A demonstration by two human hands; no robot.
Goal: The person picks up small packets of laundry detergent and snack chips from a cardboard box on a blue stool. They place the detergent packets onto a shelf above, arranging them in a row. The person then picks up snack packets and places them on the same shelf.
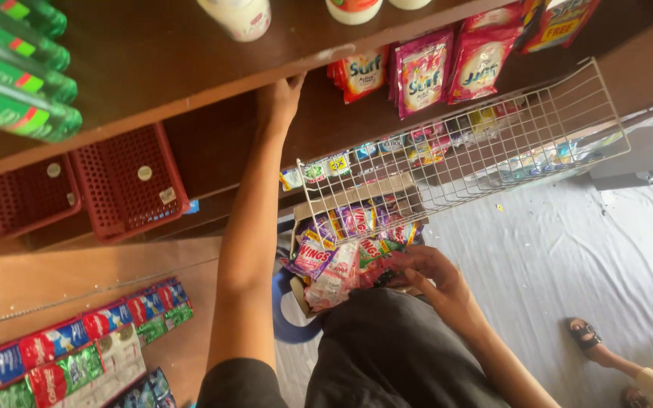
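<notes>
Left hand (281, 97): we are pressing it, fingers spread, against the wooden shelf (190, 57) edge;
Right hand (426, 273): we are pinching sachets (334, 264) (bright packets) in the cardboard box (357, 198)

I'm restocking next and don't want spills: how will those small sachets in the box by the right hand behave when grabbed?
The sachets look like thin, crinkled film packets, so probably floppy and light. Their glossy surfaces suggest they may slip past each other in a handful. Heaped loosely in the cardboard box where the right hand digs, they will likely shift rather than roll.
</notes>
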